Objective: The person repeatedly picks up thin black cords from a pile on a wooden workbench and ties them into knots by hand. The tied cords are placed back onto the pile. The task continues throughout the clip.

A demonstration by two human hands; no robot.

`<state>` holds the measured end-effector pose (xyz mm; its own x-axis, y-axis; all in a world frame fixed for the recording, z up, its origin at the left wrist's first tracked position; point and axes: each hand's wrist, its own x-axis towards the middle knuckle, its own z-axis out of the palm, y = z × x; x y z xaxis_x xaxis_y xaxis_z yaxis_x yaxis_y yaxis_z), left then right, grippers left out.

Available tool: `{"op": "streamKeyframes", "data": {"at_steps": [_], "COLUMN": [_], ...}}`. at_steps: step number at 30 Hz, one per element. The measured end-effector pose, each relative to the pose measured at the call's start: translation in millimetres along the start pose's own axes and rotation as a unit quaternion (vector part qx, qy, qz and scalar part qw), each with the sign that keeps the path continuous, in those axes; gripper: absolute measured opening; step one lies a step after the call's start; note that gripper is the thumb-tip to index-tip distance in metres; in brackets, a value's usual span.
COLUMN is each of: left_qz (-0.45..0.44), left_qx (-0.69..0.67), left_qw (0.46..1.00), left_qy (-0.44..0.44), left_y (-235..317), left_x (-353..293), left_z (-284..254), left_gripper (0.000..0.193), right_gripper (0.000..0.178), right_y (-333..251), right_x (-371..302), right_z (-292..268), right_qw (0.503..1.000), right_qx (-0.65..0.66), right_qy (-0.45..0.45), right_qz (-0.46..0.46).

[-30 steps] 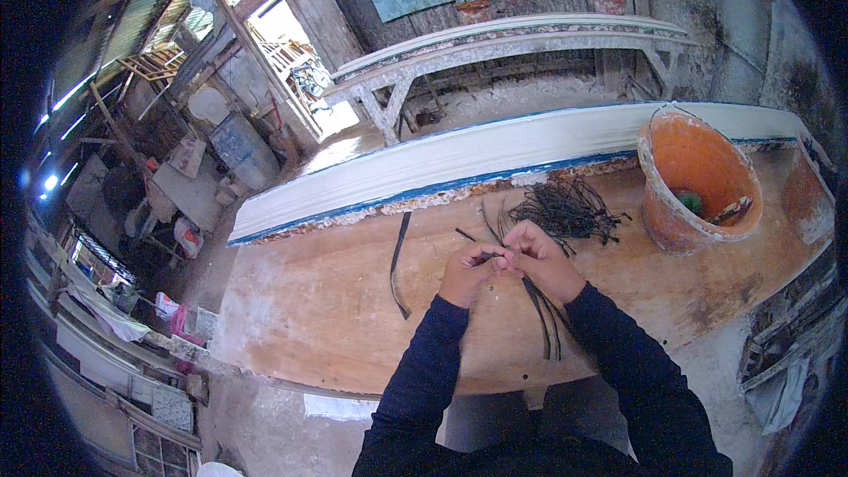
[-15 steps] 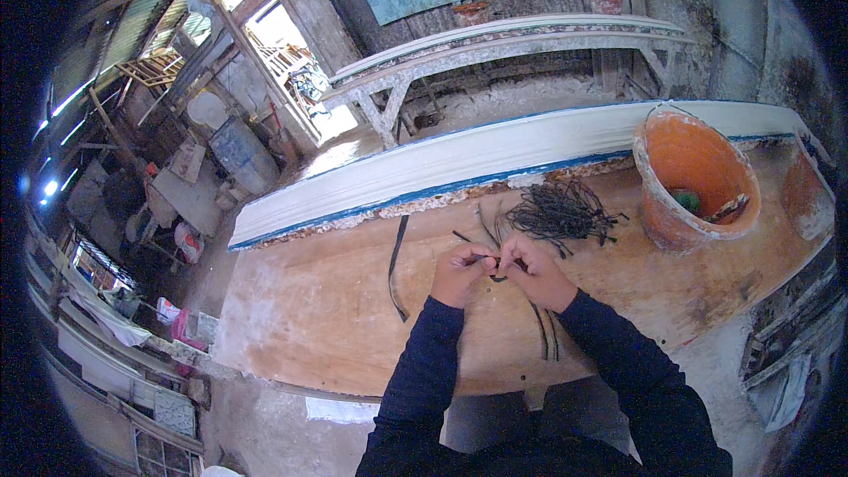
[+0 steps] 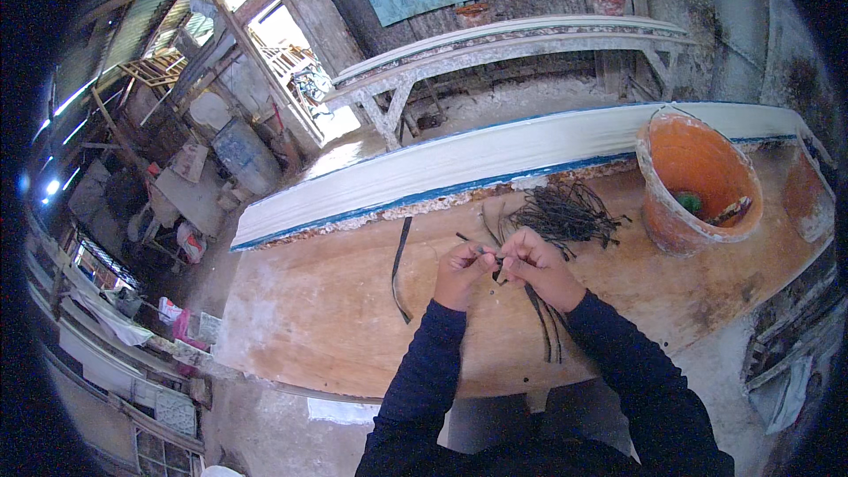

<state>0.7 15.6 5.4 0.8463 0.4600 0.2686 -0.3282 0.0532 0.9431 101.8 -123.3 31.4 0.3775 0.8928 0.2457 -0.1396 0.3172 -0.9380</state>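
Note:
My left hand and my right hand meet over the plywood tabletop, fingertips nearly touching. Both are pinched closed on a short, thin black strip, mostly covered by the fingers. Below and beside the right hand, a few loose black strips trail across the wood. A tangled heap of knotted black strips lies just beyond that hand. To the left of my hands, one longer flat black strip rests alone on the board.
A long white moulding with blue edges runs along the tabletop's far side. At the right stands an orange bucket caked in white, with a green item inside. Behind is a white-spattered bench; a blue drum stands far left.
My hands stay together, with the right fingers slightly raised and shifted over the strip. More of the loose strips shows beneath the right hand. The whole view has moved slightly.

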Motion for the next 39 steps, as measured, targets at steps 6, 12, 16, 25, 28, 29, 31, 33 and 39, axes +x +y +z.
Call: {"op": "streamKeyframes", "data": {"at_steps": [6,12,16,25,28,29,31,33,39], "left_qz": [0.057,0.034,-0.003,-0.050,-0.091,-0.108,-0.118,-0.124,-0.130], "left_qx": [0.008,0.084,0.076,0.019,-0.014,-0.023,-0.032,-0.034,-0.014], "left_qw": [0.995,0.994,0.997,0.991,0.986,0.983,0.982,0.981,0.983], "left_qy": [-0.084,-0.054,0.026,0.121,0.139,0.144,0.147,0.147,0.131], "left_y": [3,-12,-7,-14,-17,-17,-15,-14,-8], "left_x": [4,3,3,6,7,7,7,7,5], "left_z": [13,14,12,4,3,3,1,-1,2], "left_gripper": [0.055,0.053,0.044,0.026,0.020,0.018,0.012,0.008,0.010], "right_gripper": [0.021,0.015,0.014,0.022,0.027,0.029,0.029,0.029,0.020], "right_y": [-1,3,8,-4,-8,-8,-9,-9,-3], "right_x": [5,7,9,5,4,3,2,2,1], "right_z": [-5,-17,-21,-14,-16,-17,-19,-19,-21], "right_qw": [0.989,0.980,0.986,0.987,0.972,0.963,0.954,0.956,0.975], "right_qx": [0.146,0.178,0.033,0.101,0.226,0.266,0.298,0.290,0.210], "right_qy": [0.035,0.090,0.161,0.113,0.041,0.016,-0.013,-0.022,-0.035], "right_qz": [-0.002,0.027,0.010,-0.056,-0.044,-0.039,-0.033,-0.034,-0.067]}}
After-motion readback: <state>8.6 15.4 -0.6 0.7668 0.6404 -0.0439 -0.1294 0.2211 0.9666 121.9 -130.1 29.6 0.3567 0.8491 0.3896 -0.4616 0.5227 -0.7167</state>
